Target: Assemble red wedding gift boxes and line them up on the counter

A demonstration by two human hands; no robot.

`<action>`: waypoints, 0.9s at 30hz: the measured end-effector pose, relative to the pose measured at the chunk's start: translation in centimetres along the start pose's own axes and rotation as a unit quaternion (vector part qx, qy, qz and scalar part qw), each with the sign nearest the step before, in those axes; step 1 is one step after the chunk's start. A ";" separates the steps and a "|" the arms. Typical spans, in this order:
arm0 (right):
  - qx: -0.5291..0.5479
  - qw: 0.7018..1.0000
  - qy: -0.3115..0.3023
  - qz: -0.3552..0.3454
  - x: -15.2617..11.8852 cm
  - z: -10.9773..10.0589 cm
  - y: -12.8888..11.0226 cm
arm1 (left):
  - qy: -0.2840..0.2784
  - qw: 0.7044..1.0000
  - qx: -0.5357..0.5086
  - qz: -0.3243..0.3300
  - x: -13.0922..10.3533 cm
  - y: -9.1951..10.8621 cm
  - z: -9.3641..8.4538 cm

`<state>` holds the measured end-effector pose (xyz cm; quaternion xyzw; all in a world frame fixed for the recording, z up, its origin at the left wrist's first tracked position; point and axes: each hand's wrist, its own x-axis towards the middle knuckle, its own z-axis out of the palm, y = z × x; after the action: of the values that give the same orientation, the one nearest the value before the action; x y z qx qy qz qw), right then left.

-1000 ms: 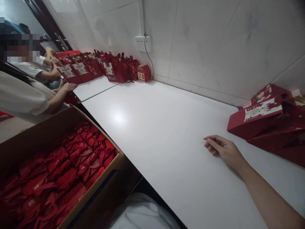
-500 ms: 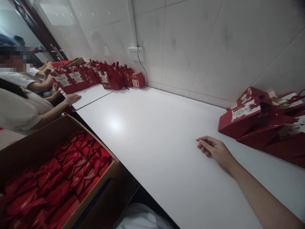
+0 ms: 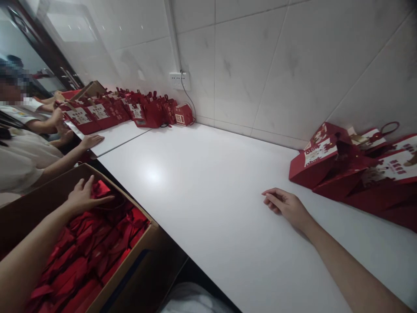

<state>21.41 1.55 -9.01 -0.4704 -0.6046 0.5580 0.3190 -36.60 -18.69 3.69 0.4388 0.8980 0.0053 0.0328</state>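
Note:
Reaching into the cardboard box (image 3: 150, 232) at the lower left, my left hand (image 3: 83, 195) has its fingers and thumb spread. It is over the far end of the packed red gift boxes (image 3: 78, 261), close to a brighter red one (image 3: 101, 188); whether it touches that one I cannot tell. Ribbons lie across many of these boxes. My right hand (image 3: 282, 204) rests on the white table (image 3: 202, 182), fingers curled in and thumb against them, with nothing visible in it. Just beyond it, larger red gift boxes (image 3: 325, 165) with white printed labels lean by the wall.
More red gift boxes (image 3: 150, 111) with loop handles stand in a row along the tiled wall (image 3: 244, 65). A socket (image 3: 180, 81) with a hanging cable is above them. At the left, a co-worker's hand (image 3: 93, 141) lies on the table edge, with another person behind.
My left hand has come in from the left over the gift boxes in the cardboard box. My right hand keeps its pose on the table. The view has shifted slightly.

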 end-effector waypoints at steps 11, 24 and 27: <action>-0.007 1.000 0.003 0.027 0.3 -0.4 0.5 | 0.083 0.992 0.000 -0.097 1.7 -2.6 0.0; -0.009 1.000 0.005 0.023 0.6 0.1 0.2 | 0.082 0.995 -0.018 -0.061 5.7 -7.4 4.3; -0.005 1.000 0.002 0.015 0.7 0.2 0.4 | 0.100 0.977 -0.078 -0.169 5.4 -6.2 5.2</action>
<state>21.01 2.11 -9.53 -0.4817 -0.6002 0.5586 0.3093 -44.50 -18.32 -1.99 0.2739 0.9547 0.1138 -0.0230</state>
